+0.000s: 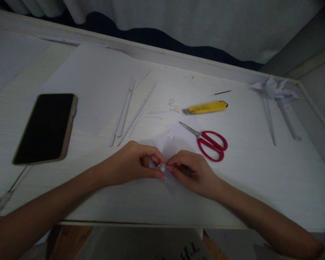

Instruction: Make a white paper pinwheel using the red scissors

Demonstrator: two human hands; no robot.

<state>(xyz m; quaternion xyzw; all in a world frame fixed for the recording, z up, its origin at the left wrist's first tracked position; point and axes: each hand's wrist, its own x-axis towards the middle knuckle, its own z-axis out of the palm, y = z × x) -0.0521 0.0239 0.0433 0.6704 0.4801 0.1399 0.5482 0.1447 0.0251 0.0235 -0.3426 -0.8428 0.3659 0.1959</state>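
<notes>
Near the front edge of the white table, my left hand [137, 161] is closed in a pinch on a small crumpled white paper piece [163, 167]. My right hand [193, 169] comes in from the other side, its thumb and forefinger pinched at the same paper piece. The fingertips of both hands almost meet there and partly hide it. Loose white paper [162, 143] lies under and just beyond the hands. Scissors with red handles [211, 144] rest beyond my right hand, their blades pointing to the far left.
A yellow utility knife [207, 107] lies past the scissors, beside curly scraps [174, 107]. Thin rolled paper sticks [126, 108] and large paper sheets [92, 72] are at the left, with a phone [46, 128]. Paper flowers on stems [276, 88] lie at the far right.
</notes>
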